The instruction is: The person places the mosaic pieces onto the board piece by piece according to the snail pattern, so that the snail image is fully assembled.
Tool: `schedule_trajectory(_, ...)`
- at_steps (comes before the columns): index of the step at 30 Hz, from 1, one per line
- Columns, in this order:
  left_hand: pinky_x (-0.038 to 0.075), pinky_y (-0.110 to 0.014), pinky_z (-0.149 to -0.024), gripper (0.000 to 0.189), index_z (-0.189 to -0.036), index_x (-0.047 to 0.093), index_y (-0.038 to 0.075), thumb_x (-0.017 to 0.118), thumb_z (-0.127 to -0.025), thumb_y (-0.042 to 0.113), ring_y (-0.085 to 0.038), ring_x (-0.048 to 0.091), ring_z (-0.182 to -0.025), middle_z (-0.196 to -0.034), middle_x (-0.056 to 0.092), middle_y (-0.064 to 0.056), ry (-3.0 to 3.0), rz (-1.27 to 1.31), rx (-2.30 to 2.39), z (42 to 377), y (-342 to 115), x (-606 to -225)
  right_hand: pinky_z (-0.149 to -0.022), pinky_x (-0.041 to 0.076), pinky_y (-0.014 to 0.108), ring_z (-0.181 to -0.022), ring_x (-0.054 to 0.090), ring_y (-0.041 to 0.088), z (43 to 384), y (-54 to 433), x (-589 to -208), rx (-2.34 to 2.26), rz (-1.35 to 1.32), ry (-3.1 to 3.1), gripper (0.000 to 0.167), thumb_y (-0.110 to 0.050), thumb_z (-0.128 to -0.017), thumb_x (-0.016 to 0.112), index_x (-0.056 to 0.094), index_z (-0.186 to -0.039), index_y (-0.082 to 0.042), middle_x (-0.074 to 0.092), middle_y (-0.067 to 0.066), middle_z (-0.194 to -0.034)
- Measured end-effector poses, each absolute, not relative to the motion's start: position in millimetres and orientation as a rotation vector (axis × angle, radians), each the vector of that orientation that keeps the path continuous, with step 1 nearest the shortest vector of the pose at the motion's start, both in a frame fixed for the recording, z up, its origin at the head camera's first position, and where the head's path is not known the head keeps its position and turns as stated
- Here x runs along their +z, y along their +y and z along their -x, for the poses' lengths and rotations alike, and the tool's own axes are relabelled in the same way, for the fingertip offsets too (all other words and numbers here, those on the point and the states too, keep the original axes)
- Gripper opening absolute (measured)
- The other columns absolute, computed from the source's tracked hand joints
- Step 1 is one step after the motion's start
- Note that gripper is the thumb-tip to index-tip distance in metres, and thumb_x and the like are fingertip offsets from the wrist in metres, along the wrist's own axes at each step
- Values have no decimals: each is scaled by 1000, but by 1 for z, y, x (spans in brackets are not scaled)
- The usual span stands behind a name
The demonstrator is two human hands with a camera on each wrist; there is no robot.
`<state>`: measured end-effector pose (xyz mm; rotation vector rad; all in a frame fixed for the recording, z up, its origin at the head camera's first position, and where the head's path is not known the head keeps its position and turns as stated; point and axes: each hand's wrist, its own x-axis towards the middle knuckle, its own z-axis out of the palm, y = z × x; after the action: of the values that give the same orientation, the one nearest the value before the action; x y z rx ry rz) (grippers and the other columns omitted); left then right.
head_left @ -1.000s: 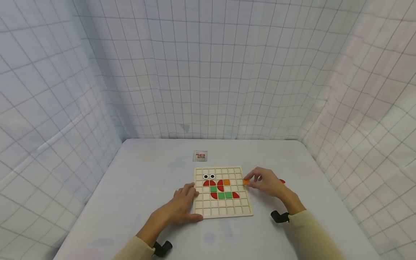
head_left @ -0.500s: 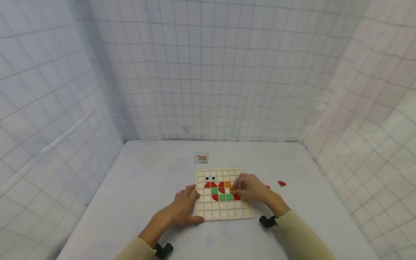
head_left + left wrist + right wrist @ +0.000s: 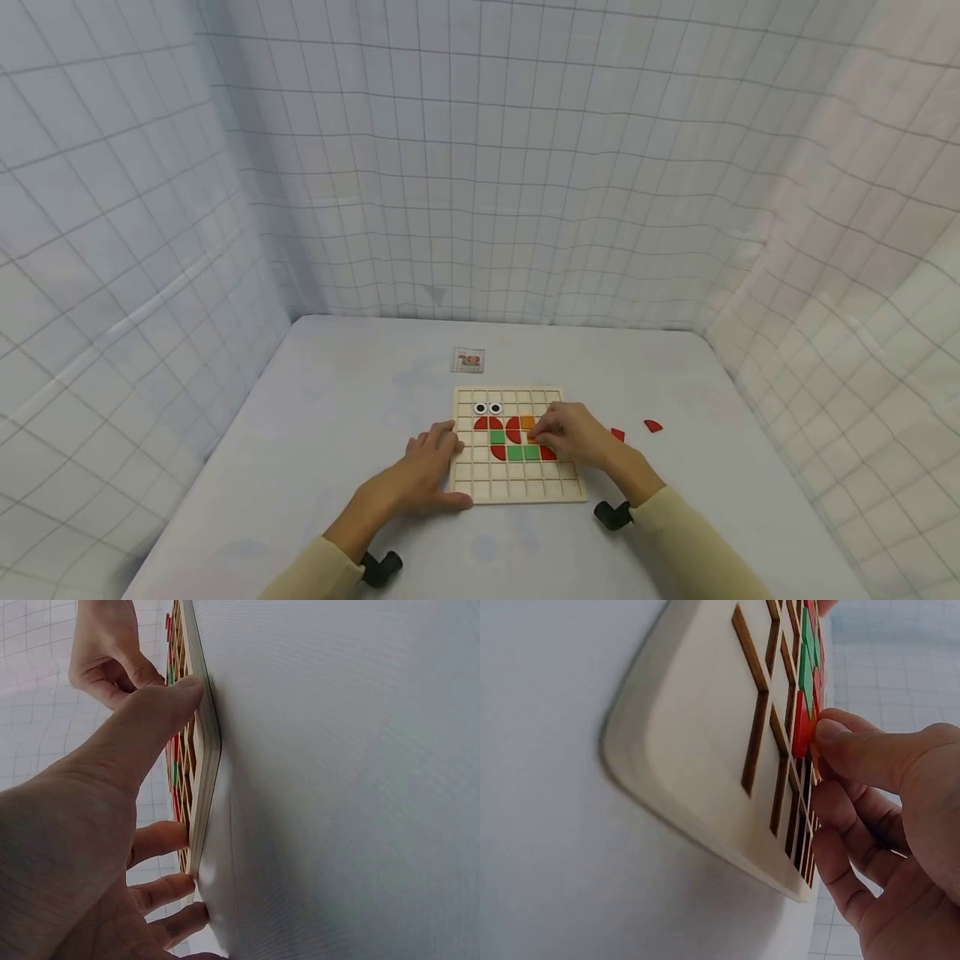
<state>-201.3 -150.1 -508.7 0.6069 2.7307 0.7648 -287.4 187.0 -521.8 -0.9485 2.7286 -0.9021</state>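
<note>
My left hand point(image 3: 426, 473) rests at the left edge of a square wooden grid board point(image 3: 517, 492), its thumb on the front corner and its fingers spread along the side. Over the board's right half, my right hand point(image 3: 576, 435) pinches an orange square tile point(image 3: 532, 437) between thumb and fingertips, just below another orange tile point(image 3: 528, 422). How far the pinched tile sits in its cell is hidden by the fingers. Round eye tiles point(image 3: 488, 408), red quarter-round tiles point(image 3: 498, 452) and green square tiles point(image 3: 514, 452) lie in the grid.
Right of the board, a red tile point(image 3: 618, 434) lies partly behind the right forearm, with a red quarter-round tile point(image 3: 653, 426) farther right. A small picture card point(image 3: 468, 360) lies behind the board. Grid-patterned curtains point(image 3: 480, 208) surround the white table point(image 3: 360, 367).
My right hand brought the orange tile leftward from the board's right edge to a cell below the other orange one, then nearly stopped. My left hand stayed at the board's edge.
</note>
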Motion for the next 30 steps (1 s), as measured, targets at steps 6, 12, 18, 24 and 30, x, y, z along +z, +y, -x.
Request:
schedule_trajectory(6,37,-76,-133,86,-149,58,5,101,-91,50,-55,49,-159,-182,36,-30,2738,-604,734,204,-150,-509,-82,58,22,-91,62,3,289,177,-518,-898,956,2719,10,-10,-105,87,93,-113,-14,81,-5,-101)
schedule_trajectory(12,36,-76,-133,85,-148,58,5,101,-90,50,-56,49,-159,-182,36,-30,2736,-600,742,204,-149,-509,-91,63,24,-96,69,5,289,177,-514,-894,943,2726,11,-10,-106,86,92,-113,-15,83,-6,-106)
schedule_trajectory(18,36,-77,-133,87,-150,57,4,100,-91,51,-56,49,-159,-182,36,-30,2732,-598,745,204,-146,-508,-89,63,25,-96,68,5,290,192,-512,-934,932,2786,13,-7,-105,86,91,-114,-15,85,-5,-111)
schedule_trajectory(24,36,-77,-133,86,-149,58,4,101,-90,50,-55,49,-159,-182,36,-30,2746,-584,735,203,-147,-508,-85,59,25,-94,66,5,294,210,-510,-920,910,2825,14,-10,-105,87,90,-118,-15,82,-7,-108)
schedule_trajectory(30,35,-78,-133,83,-145,58,4,101,-90,49,-56,49,-159,-181,36,-32,2737,-602,765,202,-148,-508,-79,56,24,-94,66,8,290,232,-511,-918,784,2866,17,-10,-104,87,90,-120,-15,80,-5,-110)
